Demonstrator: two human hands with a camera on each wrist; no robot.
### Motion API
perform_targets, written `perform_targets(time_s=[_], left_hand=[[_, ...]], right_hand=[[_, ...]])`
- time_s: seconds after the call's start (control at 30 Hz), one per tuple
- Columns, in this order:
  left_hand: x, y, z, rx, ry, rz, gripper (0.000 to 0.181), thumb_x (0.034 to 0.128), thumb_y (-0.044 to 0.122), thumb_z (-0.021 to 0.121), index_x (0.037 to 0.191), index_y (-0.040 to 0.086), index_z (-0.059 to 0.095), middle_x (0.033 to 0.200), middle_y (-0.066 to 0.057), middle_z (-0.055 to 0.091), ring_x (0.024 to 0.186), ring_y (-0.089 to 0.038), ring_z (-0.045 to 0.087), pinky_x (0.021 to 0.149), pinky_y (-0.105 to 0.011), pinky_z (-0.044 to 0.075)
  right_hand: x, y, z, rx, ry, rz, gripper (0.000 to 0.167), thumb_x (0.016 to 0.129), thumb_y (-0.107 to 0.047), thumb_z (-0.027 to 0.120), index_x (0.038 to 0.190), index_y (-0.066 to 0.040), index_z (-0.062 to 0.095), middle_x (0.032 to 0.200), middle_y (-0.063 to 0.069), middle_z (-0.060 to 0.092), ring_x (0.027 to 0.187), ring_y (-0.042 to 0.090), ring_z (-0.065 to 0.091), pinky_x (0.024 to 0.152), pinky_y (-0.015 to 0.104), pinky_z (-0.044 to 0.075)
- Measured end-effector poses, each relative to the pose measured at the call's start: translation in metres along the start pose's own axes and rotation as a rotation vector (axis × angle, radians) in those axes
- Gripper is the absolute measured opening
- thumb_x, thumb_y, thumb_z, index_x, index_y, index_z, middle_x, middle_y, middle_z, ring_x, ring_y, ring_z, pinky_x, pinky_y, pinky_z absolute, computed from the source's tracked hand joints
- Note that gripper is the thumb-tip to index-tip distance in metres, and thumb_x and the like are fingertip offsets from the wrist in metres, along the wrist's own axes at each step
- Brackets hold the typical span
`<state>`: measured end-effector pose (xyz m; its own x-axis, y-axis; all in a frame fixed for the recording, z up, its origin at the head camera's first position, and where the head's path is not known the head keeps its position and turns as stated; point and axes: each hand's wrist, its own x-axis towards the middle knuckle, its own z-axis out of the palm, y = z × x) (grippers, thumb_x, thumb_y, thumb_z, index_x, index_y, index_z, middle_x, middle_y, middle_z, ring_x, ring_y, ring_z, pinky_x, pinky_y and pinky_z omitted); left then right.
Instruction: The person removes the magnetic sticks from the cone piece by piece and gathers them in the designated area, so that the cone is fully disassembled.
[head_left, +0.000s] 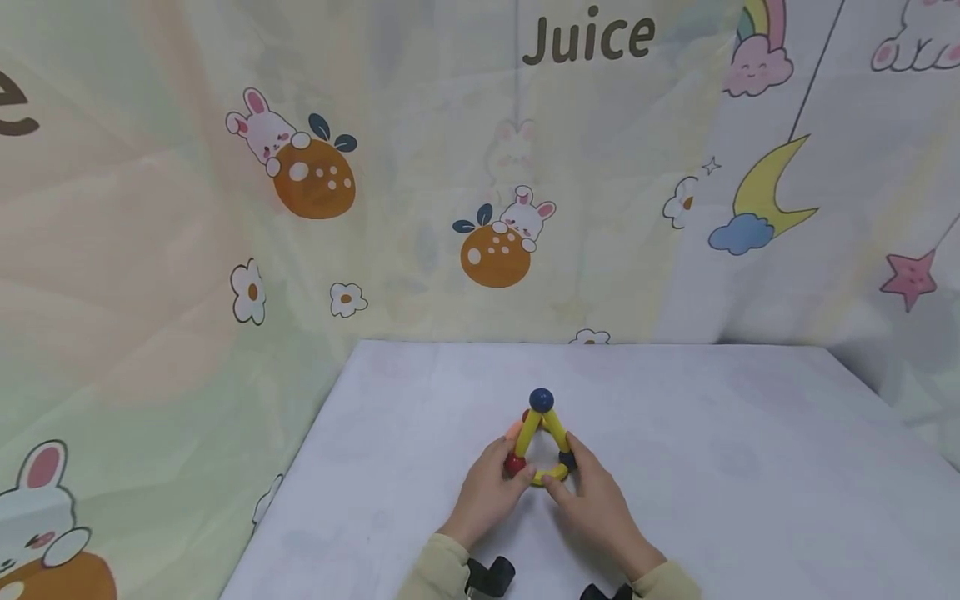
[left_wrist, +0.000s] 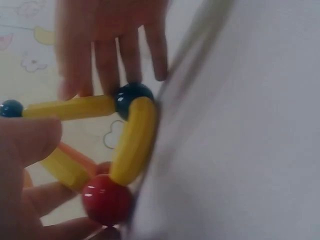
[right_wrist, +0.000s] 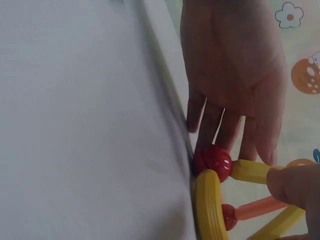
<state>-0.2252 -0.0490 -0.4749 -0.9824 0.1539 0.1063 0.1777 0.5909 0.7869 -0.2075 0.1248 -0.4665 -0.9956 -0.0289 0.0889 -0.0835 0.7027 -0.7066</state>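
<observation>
From here I see the white surface (head_left: 750, 467) across the lower frame; at lower centre, left grip (head_left: 489, 493) and right grip (head_left: 600, 510) both clasp a yellow-rod structure (head_left: 527, 434), a blue ball (head_left: 542, 400) on top, a red ball (head_left: 514, 464) at its left.

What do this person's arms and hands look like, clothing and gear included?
The left hand and right hand are ungloved. Pale beige-yellow sleeves end near the wrists. A black device shows beside each sleeve, the right one cut off by the picture's edge.
</observation>
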Motion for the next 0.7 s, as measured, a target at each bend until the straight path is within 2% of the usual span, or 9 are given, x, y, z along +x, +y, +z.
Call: perform_targets(time_s=[0.17, 0.3, 0.4, 0.47, 0.57, 0.67, 0.7], left_hand=[[-0.004, -0.011, 0.011, -0.072, 0.120, 0.024, 0.048, 0.0926, 0.029, 0.065, 0.134, 0.005, 0.058, 0.140, -0.015, 0.052, 0.129, -0.035, 0.049, 0.103, -0.056, 0.039], [-0.007, -0.018, 0.016, -0.121, 0.165, 0.060, 0.038, 0.0918, 0.028, 0.066, 0.124, 0.009, 0.065, 0.134, -0.009, 0.056, 0.126, -0.030, 0.052, 0.102, -0.053, 0.041], [-0.010, -0.019, 0.017, -0.174, 0.177, 0.092, 0.026, 0.0917, 0.027, 0.067, 0.114, 0.014, 0.068, 0.127, -0.002, 0.061, 0.112, -0.021, 0.058, 0.095, -0.042, 0.047], [-0.010, -0.018, 0.016, -0.205, 0.183, 0.116, 0.022, 0.0922, 0.027, 0.067, 0.111, 0.016, 0.068, 0.117, 0.002, 0.064, 0.097, -0.014, 0.059, 0.084, -0.032, 0.050], [-0.011, -0.015, 0.014, -0.247, 0.207, 0.163, 0.029, 0.0931, 0.025, 0.066, 0.120, 0.016, 0.062, 0.111, 0.004, 0.065, 0.085, -0.009, 0.057, 0.073, -0.024, 0.049], [-0.012, -0.010, 0.012, -0.268, 0.240, 0.196, 0.050, 0.0934, 0.028, 0.066, 0.139, 0.017, 0.049, 0.114, 0.002, 0.063, 0.088, -0.009, 0.061, 0.077, -0.025, 0.050], [-0.012, -0.009, 0.012, -0.267, 0.256, 0.229, 0.053, 0.0939, 0.028, 0.065, 0.141, 0.015, 0.046, 0.114, 0.001, 0.063, 0.091, -0.010, 0.062, 0.079, -0.027, 0.051]], right_hand=[[-0.006, 0.000, 0.011, 0.040, 0.051, -0.001, 0.078, 0.089, -0.026, 0.068, 0.150, 0.000, 0.029, 0.152, 0.021, 0.036, 0.140, 0.039, 0.034, 0.110, 0.056, 0.029], [-0.008, 0.003, 0.015, 0.054, 0.102, 0.032, 0.069, 0.089, -0.024, 0.068, 0.147, -0.003, 0.036, 0.147, 0.018, 0.042, 0.137, 0.037, 0.038, 0.108, 0.055, 0.033], [-0.009, 0.006, 0.018, 0.073, 0.144, 0.026, 0.059, 0.088, -0.021, 0.069, 0.140, -0.006, 0.047, 0.137, 0.012, 0.051, 0.130, 0.031, 0.046, 0.105, 0.051, 0.038], [-0.009, 0.007, 0.020, 0.095, 0.174, 0.001, 0.050, 0.087, -0.018, 0.070, 0.133, -0.008, 0.054, 0.129, 0.007, 0.057, 0.124, 0.025, 0.052, 0.101, 0.048, 0.044], [-0.010, 0.009, 0.023, 0.123, 0.201, -0.059, 0.035, 0.088, -0.010, 0.069, 0.123, -0.012, 0.063, 0.119, 0.000, 0.062, 0.113, 0.018, 0.061, 0.091, 0.038, 0.052], [-0.010, 0.008, 0.024, 0.109, 0.207, -0.098, 0.027, 0.090, -0.004, 0.066, 0.115, -0.013, 0.069, 0.114, -0.003, 0.064, 0.106, 0.015, 0.063, 0.083, 0.033, 0.054], [-0.011, 0.008, 0.024, 0.095, 0.213, -0.112, 0.026, 0.090, -0.003, 0.065, 0.113, -0.013, 0.071, 0.113, -0.004, 0.063, 0.105, 0.014, 0.063, 0.083, 0.033, 0.054]])
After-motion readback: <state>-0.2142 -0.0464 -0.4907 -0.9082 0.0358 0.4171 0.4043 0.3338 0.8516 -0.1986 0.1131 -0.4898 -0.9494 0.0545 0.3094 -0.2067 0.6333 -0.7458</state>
